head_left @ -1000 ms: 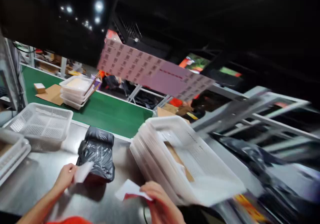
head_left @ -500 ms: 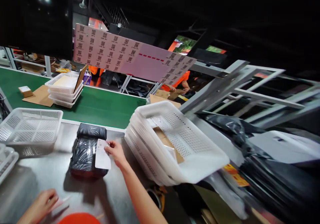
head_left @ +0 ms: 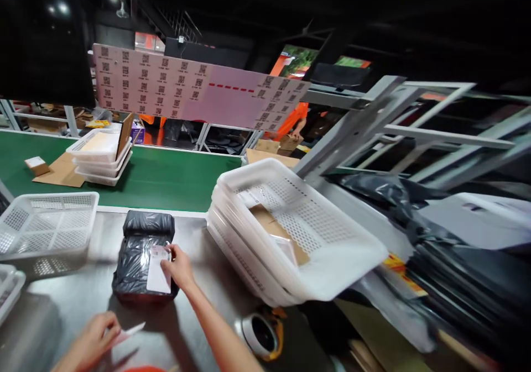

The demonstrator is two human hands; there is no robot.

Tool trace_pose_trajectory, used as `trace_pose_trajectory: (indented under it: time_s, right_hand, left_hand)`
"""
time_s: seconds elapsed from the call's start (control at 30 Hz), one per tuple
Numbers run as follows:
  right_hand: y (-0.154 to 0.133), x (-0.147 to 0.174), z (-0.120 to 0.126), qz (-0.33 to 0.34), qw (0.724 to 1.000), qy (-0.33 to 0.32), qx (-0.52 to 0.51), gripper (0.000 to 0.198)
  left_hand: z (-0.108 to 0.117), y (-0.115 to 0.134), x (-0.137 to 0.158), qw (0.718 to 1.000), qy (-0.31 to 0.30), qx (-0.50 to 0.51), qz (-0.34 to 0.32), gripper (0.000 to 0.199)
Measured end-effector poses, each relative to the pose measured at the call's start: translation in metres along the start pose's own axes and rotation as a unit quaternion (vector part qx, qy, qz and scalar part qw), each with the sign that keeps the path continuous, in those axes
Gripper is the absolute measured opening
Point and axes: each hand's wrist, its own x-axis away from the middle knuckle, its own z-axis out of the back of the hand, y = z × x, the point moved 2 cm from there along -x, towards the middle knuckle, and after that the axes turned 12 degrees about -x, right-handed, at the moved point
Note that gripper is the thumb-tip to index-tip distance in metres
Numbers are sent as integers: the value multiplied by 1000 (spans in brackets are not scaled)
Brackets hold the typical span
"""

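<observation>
A black plastic-wrapped parcel point(head_left: 141, 250) lies on the steel table point(head_left: 194, 328). A white label point(head_left: 158, 271) rests on its top right side. My right hand point(head_left: 179, 268) presses flat on that label, fingers on its right edge. My left hand point(head_left: 89, 343), at the bottom left near the table's front, pinches a thin strip of paper point(head_left: 126, 333).
An empty white mesh basket point(head_left: 45, 228) stands left of the parcel. A tilted stack of white baskets point(head_left: 290, 239) with cardboard inside sits to the right. Behind runs a green conveyor point(head_left: 166, 178) carrying trays point(head_left: 99, 159). A tape roll point(head_left: 261, 336) lies near the front. Black bags point(head_left: 415, 234) pile at right.
My right hand has lowered the white label onto the parcel and now presses it down. My left hand has shifted slightly right with the paper strip.
</observation>
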Motion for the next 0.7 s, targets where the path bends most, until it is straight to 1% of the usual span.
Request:
trace_pose_trajectory:
  time_s: [0.1,0.17,0.2,0.23,0.27,0.33,0.37,0.4,0.47,0.5,0.6,0.7]
  right_hand:
    - [-1,15,-6,56,997,-8,45,66]
    - [-1,28,-10,100,990,4,96,83]
    - [-1,36,-12,130,982,3,138,85]
    - [0,43,-12,162,970,-6,181,82]
    - [0,50,-13,197,956,-28,217,74]
    - [0,60,-12,247,927,-115,257,54]
    - [0,62,-10,251,917,-170,260,48]
    - [-1,61,-8,241,907,-221,265,47]
    - [-7,49,-5,201,892,-288,285,58]
    - [-10,39,-5,180,891,-300,291,63]
    - [-22,8,-10,152,903,-279,287,64]
    - [-28,-2,-19,148,921,-232,277,60]
  left_hand:
    - [-2,6,-9,1000,-17,-13,-17,49]
    - [-5,1,-12,999,-24,-28,-16,46]
    - [-7,-3,-12,999,-26,-33,-17,45]
    - [-8,-7,-12,999,-28,-37,-19,45]
    - [-9,-11,-12,999,-29,-41,-19,46]
    - [-9,-17,-10,998,-33,-46,-14,48]
    - [-9,-20,-9,998,-39,-49,-11,49]
    - [-9,-21,-8,998,-45,-51,-8,50]
    - [-8,-23,-8,997,-56,-54,-8,52]
    - [-6,-24,-8,997,-53,-53,-10,54]
    - [-1,-22,-9,998,-49,-41,-24,66]
    - [6,-15,-12,996,-70,-25,-43,84]
